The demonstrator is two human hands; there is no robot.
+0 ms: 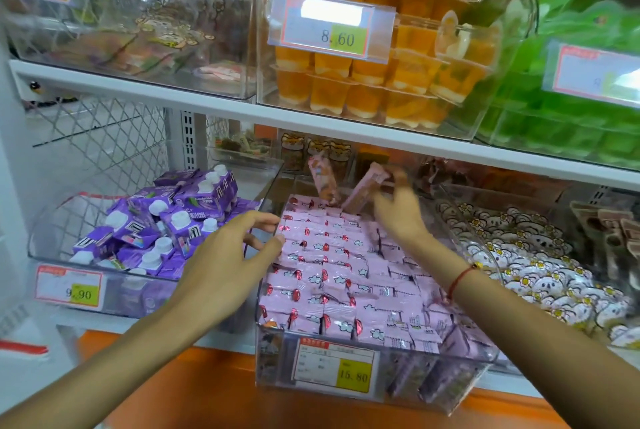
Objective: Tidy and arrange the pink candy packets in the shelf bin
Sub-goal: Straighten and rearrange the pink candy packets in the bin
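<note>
The small pink candy packets (332,276) with red and white printed marks lie in tidy overlapping rows, filling the clear plastic shelf bin (273,356) on the lower shelf; a yellow-and-white price label (334,367) sits on its front wall. At the back of the bin two longer pink packets stand up on end — one (322,181) upright, the other (365,191) leaning right.

Your right hand (398,217) is at the back right of the bin, over the far rows. Its fingers are blurred; they reach the top of the leaning packet, but you cannot tell whether they pinch it or only touch it. A red string bracelet (459,281) sits on that wrist.

Your left hand (225,255) is at the bin's left wall, fingers spread and loosely bent, holding nothing; the fingertips (273,219) touch the left edge of the packet rows about midway back.

Left of the bin, a clear bin holds purple drink cartons (162,220) with white caps. Right of it, a clear bin holds white animal-face sweets (540,269). On the shelf above stand orange jelly cups (363,89) — behind a price tag (329,25).
</note>
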